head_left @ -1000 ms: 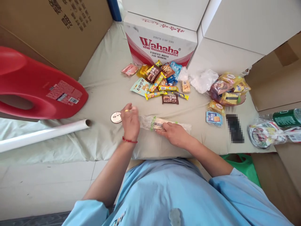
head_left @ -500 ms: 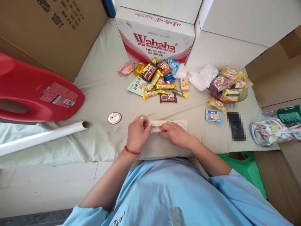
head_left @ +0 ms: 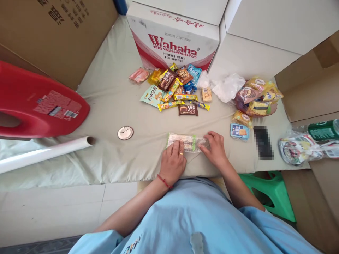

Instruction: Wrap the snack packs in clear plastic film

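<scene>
A clear plastic-wrapped snack pack [head_left: 189, 141] with pale sticks or wafers and green edges lies flat on the cloth in front of me. My left hand [head_left: 173, 158] lies on its left part, fingers extended and pressing down from the near side. Loose clear wrapper [head_left: 201, 141] extends from the pack's right end. There, my right hand [head_left: 216, 150] touches the film, thumb and fingers apart. A round pin badge [head_left: 125, 133] lies back-up to the left of the pack.
Several small snacks [head_left: 173, 88] are heaped before a Wahaba-style white-and-red Wahaha carton [head_left: 174, 42]. To the right are bagged snacks [head_left: 259, 97], a blue packet [head_left: 239, 131] and a pixelated dark object [head_left: 264, 143]. A red jug [head_left: 39, 102] and white tube [head_left: 47, 155] occupy the left.
My left hand has gone from pinching the pack's left end to lying on top of it. My right hand has shifted right onto the loose film, its fingers spreading.
</scene>
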The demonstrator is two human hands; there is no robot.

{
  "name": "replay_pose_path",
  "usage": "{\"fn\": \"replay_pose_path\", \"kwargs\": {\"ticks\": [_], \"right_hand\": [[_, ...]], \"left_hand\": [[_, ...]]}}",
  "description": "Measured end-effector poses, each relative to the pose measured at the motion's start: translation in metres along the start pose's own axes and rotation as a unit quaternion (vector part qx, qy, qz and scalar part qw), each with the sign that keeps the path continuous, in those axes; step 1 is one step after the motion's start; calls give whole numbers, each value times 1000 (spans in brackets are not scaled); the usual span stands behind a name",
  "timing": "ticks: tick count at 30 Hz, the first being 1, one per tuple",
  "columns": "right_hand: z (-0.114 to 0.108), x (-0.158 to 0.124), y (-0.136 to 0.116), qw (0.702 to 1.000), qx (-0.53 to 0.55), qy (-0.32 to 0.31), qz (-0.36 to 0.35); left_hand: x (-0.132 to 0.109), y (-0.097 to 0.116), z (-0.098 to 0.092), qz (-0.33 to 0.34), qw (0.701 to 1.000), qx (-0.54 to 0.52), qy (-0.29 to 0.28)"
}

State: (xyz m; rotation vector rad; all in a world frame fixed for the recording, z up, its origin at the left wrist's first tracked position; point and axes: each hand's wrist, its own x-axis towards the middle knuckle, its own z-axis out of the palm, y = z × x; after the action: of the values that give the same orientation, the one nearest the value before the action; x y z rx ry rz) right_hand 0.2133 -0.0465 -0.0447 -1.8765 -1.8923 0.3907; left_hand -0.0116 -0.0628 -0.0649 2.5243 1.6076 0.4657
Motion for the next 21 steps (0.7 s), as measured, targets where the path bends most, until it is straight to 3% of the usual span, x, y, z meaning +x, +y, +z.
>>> {"fn": "replay_pose_path", "kwargs": {"ticks": [4, 7, 10, 14, 17, 21], "right_hand": [[-9, -1, -8, 996, 86, -18, 21], [-19, 13, -30, 988, 129, -52, 63], [-14, 36, -63, 988, 94, -113, 47], [12, 64, -103, 981, -4, -193, 20], [26, 70, -118, 976, -71, -205, -5], [29, 58, -127, 972, -121, -202, -26]], "left_hand": [[0, -1, 2, 3, 1000, 20, -6], [0, 1, 2, 10, 999, 35, 0], [0, 2, 2, 19, 998, 57, 14], [-1, 1, 3, 37, 998, 51, 24], [-3, 0, 4, 57, 998, 24, 11], [-9, 1, 2, 63, 998, 3, -15]]}}
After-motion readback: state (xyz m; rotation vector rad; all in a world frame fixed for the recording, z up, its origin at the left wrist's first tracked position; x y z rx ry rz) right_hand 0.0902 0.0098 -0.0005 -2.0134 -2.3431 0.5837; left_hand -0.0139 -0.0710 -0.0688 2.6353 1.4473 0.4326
